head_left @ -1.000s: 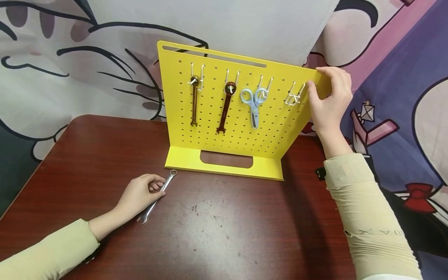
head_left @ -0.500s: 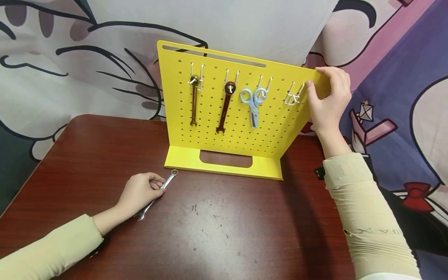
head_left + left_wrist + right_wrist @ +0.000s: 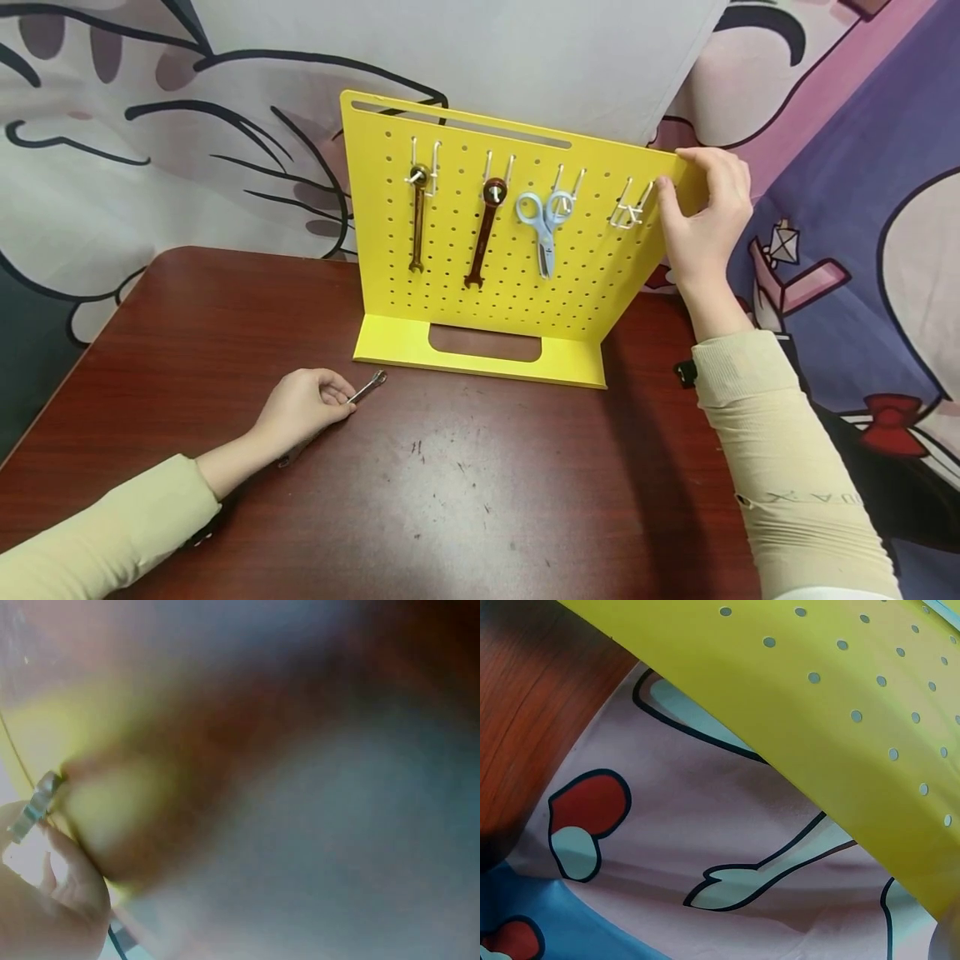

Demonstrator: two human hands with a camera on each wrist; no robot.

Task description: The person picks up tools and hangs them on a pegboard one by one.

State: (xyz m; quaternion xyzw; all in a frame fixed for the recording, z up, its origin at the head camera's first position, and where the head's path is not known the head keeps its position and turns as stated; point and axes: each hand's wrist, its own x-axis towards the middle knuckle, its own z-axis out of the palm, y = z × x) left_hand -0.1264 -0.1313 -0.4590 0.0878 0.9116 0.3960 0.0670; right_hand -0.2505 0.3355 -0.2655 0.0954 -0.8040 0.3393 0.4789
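Note:
My left hand [image 3: 303,407], low over the table left of centre in the head view, pinches a silver combination wrench [image 3: 367,387] between thumb and fingers. The wrench's ring end points toward the board; most of its shank is behind the hand. The left wrist view is blurred, but part of the wrench [image 3: 36,808] shows at the fingers. My right hand [image 3: 708,221] grips the upper right edge of a yellow pegboard [image 3: 450,275]. On its white hooks hang a small wrench [image 3: 417,221], a larger wrench [image 3: 483,233] and light blue scissors [image 3: 546,225].
A white double hook [image 3: 626,212] at the board's right bears nothing. The board's foot [image 3: 390,340] stands on the dark red table [image 3: 480,483]. Cartoon-printed cloth [image 3: 247,158] rises behind and to the right. A small black object [image 3: 685,373] lies by the right sleeve.
In my left hand the wrench has turned; its ring end has shifted slightly right and its open end has drawn in behind the hand. My right hand keeps its grip on the board.

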